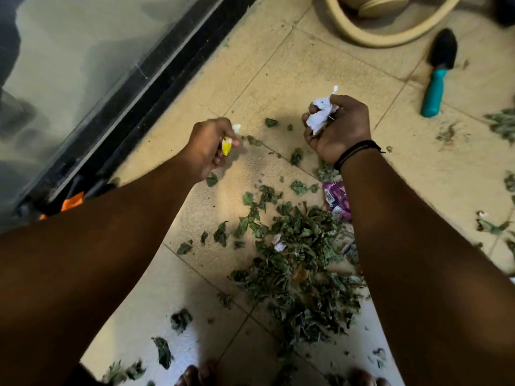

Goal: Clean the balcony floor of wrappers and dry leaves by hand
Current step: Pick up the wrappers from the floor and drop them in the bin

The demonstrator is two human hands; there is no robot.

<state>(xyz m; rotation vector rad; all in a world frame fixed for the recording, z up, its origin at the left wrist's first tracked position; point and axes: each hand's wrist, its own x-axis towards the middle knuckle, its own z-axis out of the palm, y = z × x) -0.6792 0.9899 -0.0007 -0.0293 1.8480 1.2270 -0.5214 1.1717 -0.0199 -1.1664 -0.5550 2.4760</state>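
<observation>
Both fists full — right hand (pixel 338 126) clutches white wrappers (pixel 320 114), left hand (pixel 210 147) yellow wrapper (pixel 226 146).

The purple wrapper (pixel 335 200) is half tucked behind the right forearm, so its print isn't readable. The pot (pixel 381 4) and tan hose (pixel 390 40) run off the top edge. Toes (pixel 195 376) get clipped at the bottom, and the left hand (pixel 210 147) is motion-blurred.

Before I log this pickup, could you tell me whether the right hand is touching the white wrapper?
Touching: in the head view the right hand has its fingers curled round the crumpled white wrapper.
</observation>
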